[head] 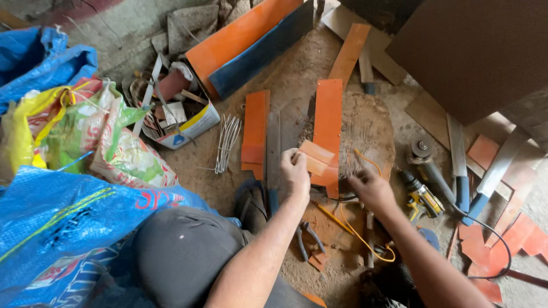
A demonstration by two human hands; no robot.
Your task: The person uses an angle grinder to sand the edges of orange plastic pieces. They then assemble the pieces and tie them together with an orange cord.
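Note:
My left hand (295, 171) holds a small, pale orange, folded sheet piece (317, 159) by its left edge, over a long orange strip (327, 132) lying on a wooden block (368, 134). My right hand (369, 189) hovers just right of that strip's near end, fingers curled, near a thin yellow wire (365, 161); whether it pinches the wire is unclear. A second orange strip (255, 133) and a grey metal bar (273, 145) lie to the left of my left hand.
A yellow drill (421, 197), grinder (425, 157) and blue-handled blades (460, 165) lie at right. Pliers (308, 236) sit near my knee. A box of scraps (174, 111), wire bundle (227, 142), blue sacks (51, 228) and orange offcuts (496, 242) surround the dusty floor.

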